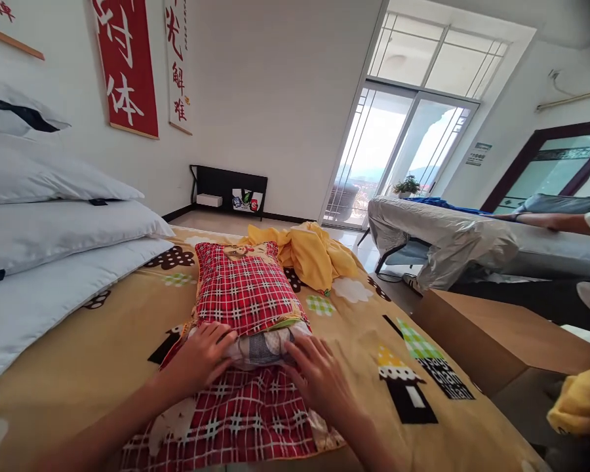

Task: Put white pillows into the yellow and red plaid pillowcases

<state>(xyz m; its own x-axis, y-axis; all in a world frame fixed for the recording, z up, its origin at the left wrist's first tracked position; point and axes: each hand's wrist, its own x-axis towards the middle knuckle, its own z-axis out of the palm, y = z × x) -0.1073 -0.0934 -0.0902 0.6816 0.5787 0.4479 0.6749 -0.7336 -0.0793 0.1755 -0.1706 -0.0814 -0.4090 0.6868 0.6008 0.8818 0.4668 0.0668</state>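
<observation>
A red plaid pillowcase [246, 292] lies on the bed with a patterned pillow [263, 349] partly inside it. The pillow's grey and white end shows at the opening, while the pillowcase's loose flap spreads out toward me. My left hand [204, 354] grips the left side of that end, thumb below and fingers curled over the top. At the right side, my right hand [317, 370] holds the same end with bent fingers, close to the pillowcase's edge. Whatever lies under my fingertips is hidden.
White pillows [63, 229] are stacked on the left. Yellow cloth [314, 252] lies crumpled beyond the pillowcase on the tan printed bedsheet [358, 334]. A cardboard box [511, 328] stands right of the bed. Another person's arm [555, 223] reaches over a plastic-covered table [432, 226].
</observation>
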